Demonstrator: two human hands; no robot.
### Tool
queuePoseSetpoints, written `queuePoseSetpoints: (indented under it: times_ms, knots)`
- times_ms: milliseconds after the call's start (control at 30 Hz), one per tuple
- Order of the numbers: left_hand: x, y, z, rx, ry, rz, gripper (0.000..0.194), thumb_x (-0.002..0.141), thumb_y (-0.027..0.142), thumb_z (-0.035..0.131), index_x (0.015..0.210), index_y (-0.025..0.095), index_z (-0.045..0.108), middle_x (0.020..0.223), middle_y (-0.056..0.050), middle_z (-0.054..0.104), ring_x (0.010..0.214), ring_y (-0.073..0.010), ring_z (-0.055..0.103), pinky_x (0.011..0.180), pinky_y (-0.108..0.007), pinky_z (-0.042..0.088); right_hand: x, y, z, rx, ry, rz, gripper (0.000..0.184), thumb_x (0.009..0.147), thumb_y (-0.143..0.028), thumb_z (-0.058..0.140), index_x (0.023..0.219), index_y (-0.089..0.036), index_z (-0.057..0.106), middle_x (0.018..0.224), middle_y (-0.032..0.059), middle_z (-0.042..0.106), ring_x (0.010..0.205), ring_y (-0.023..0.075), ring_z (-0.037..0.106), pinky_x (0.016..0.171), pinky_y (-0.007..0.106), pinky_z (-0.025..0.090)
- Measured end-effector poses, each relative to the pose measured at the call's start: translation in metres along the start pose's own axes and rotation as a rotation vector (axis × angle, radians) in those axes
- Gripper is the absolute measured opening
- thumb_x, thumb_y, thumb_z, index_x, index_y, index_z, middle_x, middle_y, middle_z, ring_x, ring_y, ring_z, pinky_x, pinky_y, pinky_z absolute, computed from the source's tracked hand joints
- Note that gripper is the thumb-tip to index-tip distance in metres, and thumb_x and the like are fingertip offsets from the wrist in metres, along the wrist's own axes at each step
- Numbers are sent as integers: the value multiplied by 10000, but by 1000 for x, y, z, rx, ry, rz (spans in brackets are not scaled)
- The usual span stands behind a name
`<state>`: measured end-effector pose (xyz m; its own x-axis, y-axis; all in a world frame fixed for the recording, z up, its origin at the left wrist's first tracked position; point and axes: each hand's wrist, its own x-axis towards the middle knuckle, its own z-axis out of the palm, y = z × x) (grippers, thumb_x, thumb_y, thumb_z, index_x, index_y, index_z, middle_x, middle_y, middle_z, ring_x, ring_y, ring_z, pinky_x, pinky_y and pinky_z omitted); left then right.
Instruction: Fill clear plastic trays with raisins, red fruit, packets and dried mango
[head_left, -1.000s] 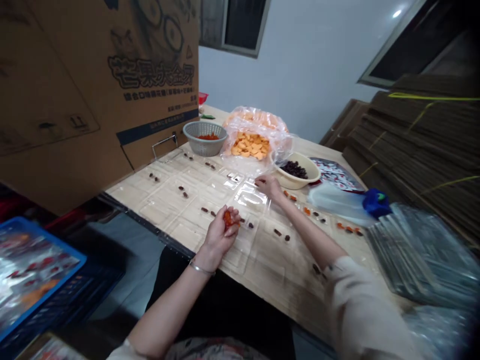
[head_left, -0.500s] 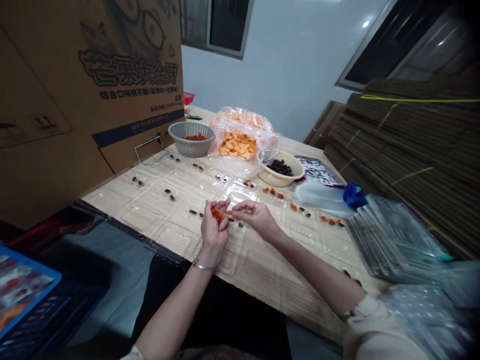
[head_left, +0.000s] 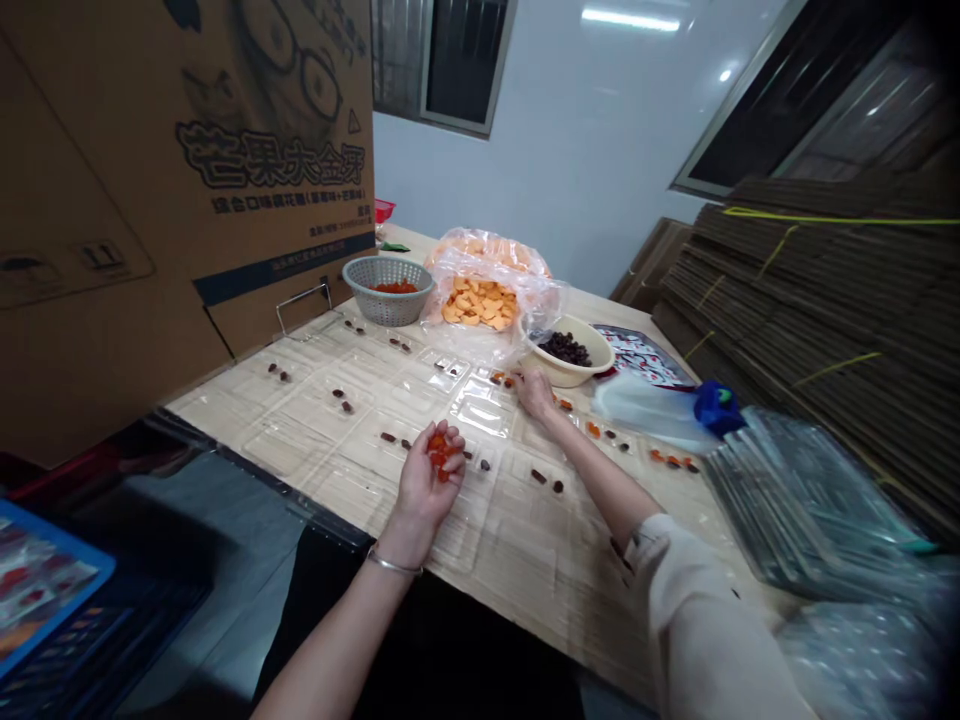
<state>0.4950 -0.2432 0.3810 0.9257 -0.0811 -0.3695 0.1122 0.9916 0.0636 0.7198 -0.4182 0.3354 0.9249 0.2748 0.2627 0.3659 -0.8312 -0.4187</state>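
My left hand (head_left: 429, 475) is cupped palm-up over the trays, shut on several orange-red dried fruit pieces (head_left: 442, 452), and a metal bangle (head_left: 394, 564) circles its wrist. My right hand (head_left: 534, 392) reaches to the far side, fingertips down on a transparent plastic blister tray (head_left: 480, 412), close to small orange pieces (head_left: 502, 379). Whatever its fingers hold is hidden. Pairs of dark raisins (head_left: 343, 400) lie in the tray's compartments. A grey plastic basket (head_left: 388, 306) holds red-orange pieces, and a beige bowl (head_left: 592, 350) holds raisins.
A plastic bag of orange dried slices (head_left: 480, 305) stands on the wooden table (head_left: 592, 300). A large printed carton (head_left: 187, 200) looms at left, and a blue crate (head_left: 45, 590) sits low left. Stacked transparent trays (head_left: 802, 510) and flattened cardboard (head_left: 817, 280) fill the right.
My right hand has moved away from my left hand, out to the far row of the tray. My left hand has opened slightly and still cups the pieces.
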Motion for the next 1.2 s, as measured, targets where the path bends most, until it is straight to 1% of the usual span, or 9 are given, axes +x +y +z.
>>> queuePoseSetpoints:
  times_ms: [100, 233, 400, 567, 700, 800, 900, 1033, 1200]
  knots:
    - [0, -2, 0, -17, 11, -6, 305, 997, 177, 346, 778, 118, 550, 669, -19, 549, 536, -66, 557, 353, -107, 347, 6, 2, 5, -20, -14, -78, 283, 894, -139, 464, 962, -148, 738, 1048, 91, 711, 1021, 228, 572, 970, 311, 391]
    - [-1, -4, -1, -12, 4, -30, 312, 988, 168, 358, 762, 114, 566, 655, -19, 552, 529, -68, 553, 360, -111, 358, 11, 2, 11, -24, -11, -105, 283, 880, -127, 479, 974, -154, 746, 988, 87, 725, 999, 236, 586, 959, 333, 413]
    - [-4, -1, 0, 12, 79, 15, 314, 984, 180, 379, 771, 110, 599, 678, -46, 620, 609, -113, 639, 463, -158, 483, 5, -3, 1, 24, 17, -109, 278, 892, -155, 479, 1014, -129, 727, 984, 100, 714, 993, 237, 598, 940, 352, 437]
    - [-5, 0, 1, -8, 45, 56, 295, 973, 223, 408, 855, 103, 650, 873, -113, 717, 911, -224, 713, 760, -326, 592, -27, -51, -21, 160, -74, -202, 236, 904, -231, 519, 996, -145, 718, 920, 64, 716, 855, 198, 631, 826, 310, 491]
    - [-3, 3, -2, -16, 28, 104, 301, 973, 243, 401, 928, 116, 670, 865, -91, 731, 871, -185, 714, 849, -335, 566, -73, -100, -38, 371, -236, -549, 242, 917, -351, 563, 1006, -184, 714, 909, 58, 681, 786, 180, 618, 731, 308, 511]
    - [-2, 5, -3, -11, 10, 141, 302, 974, 248, 401, 1017, 123, 673, 887, -79, 736, 854, -163, 709, 853, -303, 555, -99, -120, -44, 372, -149, -698, 242, 942, -310, 524, 1068, -175, 681, 1013, 108, 629, 921, 219, 601, 826, 379, 510]
    - [-3, 9, -3, -5, -13, 176, 327, 974, 240, 389, 1135, 128, 650, 1054, -105, 730, 931, -169, 703, 833, -283, 560, -112, -127, -41, 343, -51, -726, 240, 934, -271, 550, 1143, -183, 629, 1080, 125, 600, 1020, 246, 570, 900, 425, 489]
    - [-4, 14, -4, 7, -51, 139, 363, 989, 216, 342, 1193, 121, 625, 1200, -123, 691, 877, -135, 706, 735, -208, 565, -118, -133, -30, 346, -107, -777, 155, 926, -209, 559, 1058, -187, 637, 1018, 106, 625, 993, 240, 574, 893, 415, 485]
    - [-4, 20, -7, 17, -65, 135, 365, 985, 224, 346, 1236, 148, 600, 1331, -111, 623, 976, -148, 693, 741, -221, 569, -121, -138, -30, 564, -216, -525, 57, 882, -236, 628, 907, -196, 660, 853, 30, 655, 761, 165, 602, 708, 300, 507]
